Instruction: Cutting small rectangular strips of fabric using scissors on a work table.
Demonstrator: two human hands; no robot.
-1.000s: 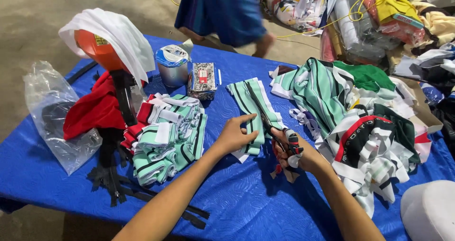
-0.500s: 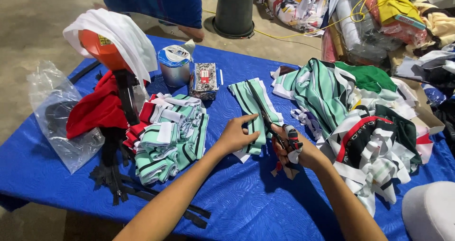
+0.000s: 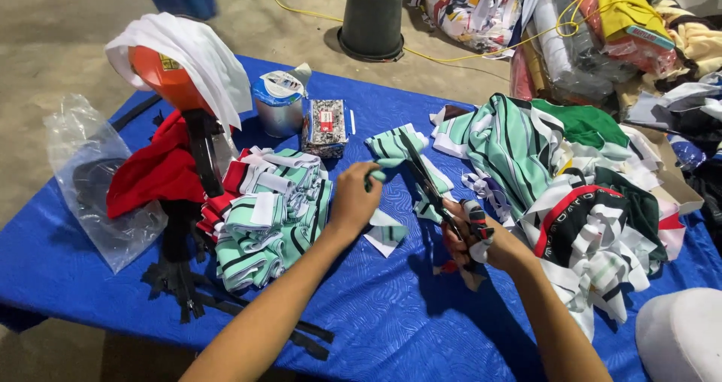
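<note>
- A blue table [image 3: 391,314] fills the view, seen from above; every place below is given relative to the scissors [image 3: 429,183] near its middle.
- Far left of the scissors lies a clear plastic bag [image 3: 83,179], with a red cloth [image 3: 154,173] just beside it.
- Up and left of the scissors, a white cloth [image 3: 197,59] drapes over an orange round object [image 3: 162,77].
- Left of the scissors sits a stack of folded green-and-white striped pieces [image 3: 267,216], with black straps [image 3: 180,277] below that stack.
- Up and left of the scissors stand a small metal tin [image 3: 280,105] and a patterned box [image 3: 324,126], side by side.
- Just left of the scissors, the left hand [image 3: 353,201] is closed in a pinch on a green striped strip [image 3: 395,153], holding it against the blades.
- The scissors are dark, blades pointing away from the person and touching the strip.
- Just right and below, the right hand [image 3: 481,235] is wrapped around the scissor handles, fingers through the loops.
- Right of the scissors spreads a loose pile of striped fabric [image 3: 556,179] in green, white, black and red.
- Above the scissors, off the table, a dark bucket [image 3: 372,17] stands upside down on the floor.
- Lower right of the scissors, a white rounded object [image 3: 681,337] shows at the corner.
</note>
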